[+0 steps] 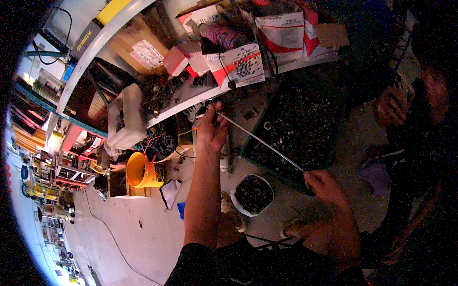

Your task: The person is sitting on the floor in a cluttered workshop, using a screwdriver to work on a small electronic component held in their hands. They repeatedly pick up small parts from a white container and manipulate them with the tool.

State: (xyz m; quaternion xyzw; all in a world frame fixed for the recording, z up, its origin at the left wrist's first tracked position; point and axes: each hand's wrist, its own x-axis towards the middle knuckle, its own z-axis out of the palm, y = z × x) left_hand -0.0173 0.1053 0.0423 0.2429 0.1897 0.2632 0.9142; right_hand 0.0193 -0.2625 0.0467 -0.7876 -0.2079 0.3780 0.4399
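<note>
A thin silver metal rod (260,139) runs slanting between my two hands, over the edge of a dark green crate (272,175). My right hand (327,187) is closed round its lower end. Just below the shelf edge, the curled fingers of my left hand (213,129) grip its upper end; a small dark thing behind those fingertips is too dim to name. Loose small parts (305,121), among them a few pale rings, fill the crate. Nearer my body, a white tub (235,199) of small dark pieces stands on the floor.
Above my left hand runs a metal shelf (186,106) with printed boxes (281,33) and a wire spool (224,34). A white plastic container (126,114) and a yellow bucket (143,171) are at left. Another person's hand (393,105) shows dimly at right.
</note>
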